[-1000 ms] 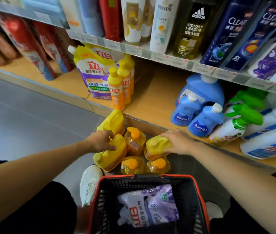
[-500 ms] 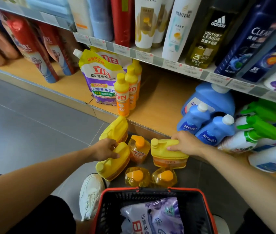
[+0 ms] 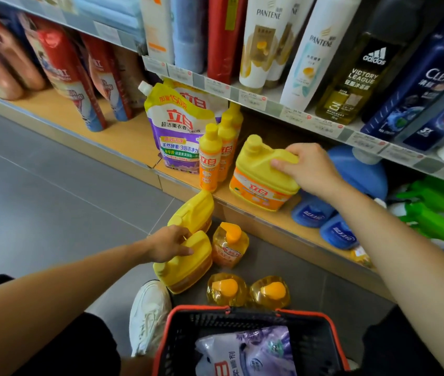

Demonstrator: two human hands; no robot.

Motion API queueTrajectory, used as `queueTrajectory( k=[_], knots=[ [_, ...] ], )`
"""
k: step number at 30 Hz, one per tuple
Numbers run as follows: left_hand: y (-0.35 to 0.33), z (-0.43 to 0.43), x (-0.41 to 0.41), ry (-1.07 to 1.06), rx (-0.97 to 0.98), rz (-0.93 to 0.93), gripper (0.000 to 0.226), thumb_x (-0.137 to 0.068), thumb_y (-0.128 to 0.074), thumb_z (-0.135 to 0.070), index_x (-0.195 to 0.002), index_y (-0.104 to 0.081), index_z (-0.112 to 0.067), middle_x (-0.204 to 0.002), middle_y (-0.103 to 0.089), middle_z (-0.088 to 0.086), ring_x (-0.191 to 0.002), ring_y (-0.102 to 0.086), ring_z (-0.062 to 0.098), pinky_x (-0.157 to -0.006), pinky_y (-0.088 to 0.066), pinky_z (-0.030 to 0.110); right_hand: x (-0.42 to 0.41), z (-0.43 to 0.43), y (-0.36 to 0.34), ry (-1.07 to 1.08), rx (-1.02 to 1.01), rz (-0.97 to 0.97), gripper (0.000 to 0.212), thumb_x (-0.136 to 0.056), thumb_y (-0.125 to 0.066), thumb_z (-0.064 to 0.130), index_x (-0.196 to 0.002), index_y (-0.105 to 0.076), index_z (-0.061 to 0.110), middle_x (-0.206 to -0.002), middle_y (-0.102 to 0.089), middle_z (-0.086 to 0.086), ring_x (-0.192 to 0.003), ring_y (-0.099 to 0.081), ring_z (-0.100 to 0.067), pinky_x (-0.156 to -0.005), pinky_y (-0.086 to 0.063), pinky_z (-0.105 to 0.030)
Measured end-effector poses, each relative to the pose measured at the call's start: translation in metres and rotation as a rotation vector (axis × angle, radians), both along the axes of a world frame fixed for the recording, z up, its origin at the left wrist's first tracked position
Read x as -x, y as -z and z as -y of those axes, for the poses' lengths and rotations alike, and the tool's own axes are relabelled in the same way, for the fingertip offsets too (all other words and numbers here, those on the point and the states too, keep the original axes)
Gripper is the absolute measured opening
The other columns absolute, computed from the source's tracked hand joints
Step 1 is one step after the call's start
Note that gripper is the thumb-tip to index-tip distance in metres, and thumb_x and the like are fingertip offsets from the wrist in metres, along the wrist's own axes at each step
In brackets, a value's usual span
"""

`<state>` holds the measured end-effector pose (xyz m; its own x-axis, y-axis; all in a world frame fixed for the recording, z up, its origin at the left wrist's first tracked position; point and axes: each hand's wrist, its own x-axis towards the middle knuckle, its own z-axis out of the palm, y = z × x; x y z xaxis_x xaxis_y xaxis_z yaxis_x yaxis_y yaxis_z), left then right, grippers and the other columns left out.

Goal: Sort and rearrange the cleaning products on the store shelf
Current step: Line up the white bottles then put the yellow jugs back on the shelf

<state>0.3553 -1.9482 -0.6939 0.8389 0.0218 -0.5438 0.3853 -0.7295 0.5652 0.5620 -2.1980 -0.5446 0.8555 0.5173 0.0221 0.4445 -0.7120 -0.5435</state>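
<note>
My right hand [image 3: 307, 169] grips the handle of a yellow detergent jug [image 3: 258, 180], which is over the front of the wooden bottom shelf [image 3: 134, 131], beside slim orange bottles [image 3: 210, 158]. My left hand [image 3: 169, 245] holds the top of a second yellow jug [image 3: 185, 264] standing on the floor. A third yellow jug [image 3: 193, 210] stands just behind it. Three orange-capped pump bottles [image 3: 230, 245] [image 3: 226, 289] [image 3: 269, 291] stand on the floor between the jugs and the basket.
A red-rimmed black basket [image 3: 242, 310] with a purple refill pouch [image 3: 248, 354] sits at the bottom. A large purple-yellow pouch [image 3: 180, 128], blue bottles [image 3: 337, 232] and green spray bottles [image 3: 429, 213] fill the bottom shelf. Shampoo bottles line the upper shelf. My white shoe [image 3: 147, 313] is at left.
My right hand has lifted one yellow jug from the floor up to the bottom shelf. My left hand has stayed on the other jug on the floor.
</note>
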Motion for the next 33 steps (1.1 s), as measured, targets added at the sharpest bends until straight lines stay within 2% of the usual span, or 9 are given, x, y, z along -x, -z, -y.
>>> queueTrajectory(
  k=[4,8,10,12,15,19,23,28,33],
  knots=[
    [0.003,-0.006,0.004,0.007,-0.014,0.003,0.045,-0.098,-0.062,-0.036,-0.138,-0.054,-0.018,-0.132,-0.059,0.004,-0.116,-0.057,0.020,-0.101,-0.052,0.034,-0.013,-0.029,0.027,-0.029,0.037,-0.005,0.017,-0.096,-0.061,0.038,-0.092,-0.062,0.022,-0.089,-0.059,0.002,-0.089,-0.054,-0.019,-0.072,-0.035,-0.030],
    [0.006,-0.006,0.006,-0.019,0.001,0.024,0.045,-0.101,-0.058,-0.037,-0.141,-0.054,-0.017,-0.134,-0.058,0.001,-0.120,-0.056,0.020,-0.103,-0.050,0.034,-0.028,-0.033,0.037,-0.035,-0.105,-0.019,0.021,-0.095,-0.063,0.033,-0.108,-0.065,0.016,-0.098,-0.061,0.001,-0.098,-0.059,-0.022,-0.076,-0.037,-0.030],
    [0.005,-0.005,0.005,-0.035,0.035,0.030,0.042,-0.100,-0.059,-0.036,-0.137,-0.058,-0.015,-0.132,-0.060,0.001,-0.119,-0.057,0.020,-0.101,-0.051,0.033,-0.028,-0.025,0.047,0.033,-0.162,-0.036,0.034,-0.090,-0.070,0.030,-0.120,-0.062,0.016,-0.112,-0.060,-0.006,-0.110,-0.057,-0.028,-0.087,-0.045,-0.038],
    [0.002,-0.004,0.003,-0.049,0.070,0.025,0.038,-0.099,-0.061,-0.032,-0.132,-0.062,-0.012,-0.127,-0.063,0.003,-0.116,-0.059,0.021,-0.099,-0.053,0.034,-0.022,-0.012,0.062,0.159,-0.167,-0.056,0.057,-0.080,-0.080,0.030,-0.129,-0.054,0.019,-0.125,-0.055,-0.010,-0.118,-0.053,-0.031,-0.098,-0.046,-0.046],
    [-0.003,-0.003,0.002,-0.064,0.107,0.001,0.030,-0.099,-0.063,-0.029,-0.119,-0.070,-0.008,-0.116,-0.069,0.007,-0.108,-0.064,0.024,-0.095,-0.057,0.040,-0.011,0.004,0.083,0.241,-0.192,-0.171,0.073,-0.072,-0.088,0.033,-0.132,-0.050,0.018,-0.130,-0.057,-0.007,-0.116,-0.059,-0.029,-0.097,-0.051,-0.052],
    [-0.021,0.000,0.000,-0.115,0.102,-0.034,0.019,-0.095,-0.067,-0.027,-0.095,-0.078,-0.012,-0.105,-0.073,0.006,-0.102,-0.066,0.024,-0.092,-0.057,0.043,-0.013,0.001,0.089,0.257,-0.215,-0.099,0.063,-0.072,-0.087,0.038,-0.122,-0.054,0.018,-0.121,-0.064,-0.004,-0.112,-0.062,-0.029,-0.091,-0.053,-0.049],
    [-0.068,-0.004,-0.005,-0.145,0.076,0.042,0.023,-0.090,-0.073,-0.037,-0.075,-0.076,-0.019,-0.086,-0.075,0.002,-0.088,-0.068,0.020,-0.081,-0.056,0.040,-0.021,-0.005,0.092,0.257,-0.259,-0.080,0.061,-0.074,-0.086,0.035,-0.124,-0.055,0.019,-0.124,-0.065,-0.006,-0.115,-0.060,-0.030,-0.093,-0.052,-0.050],
    [-0.135,-0.006,-0.015,-0.182,0.122,0.202,0.023,-0.092,-0.071,-0.036,-0.088,-0.076,-0.014,-0.086,-0.076,0.003,-0.090,-0.070,0.022,-0.082,-0.057,0.044,-0.039,-0.010,0.100,0.287,-0.335,-0.110,0.063,-0.079,-0.083,0.027,-0.133,-0.053,0.019,-0.130,-0.063,-0.008,-0.120,-0.059,-0.031,-0.099,-0.050,-0.053],
    [-0.181,0.001,-0.035,-0.173,0.175,0.352,0.040,-0.077,-0.071,-0.050,-0.092,-0.075,-0.013,-0.099,-0.075,0.000,-0.093,-0.067,0.013,-0.076,-0.059,0.032,-0.050,-0.019,0.102,0.352,-0.391,-0.139,0.073,-0.081,-0.082,0.031,-0.144,-0.046,0.022,-0.138,-0.060,-0.008,-0.125,-0.057,-0.032,-0.103,-0.049,-0.052]
  ],
)
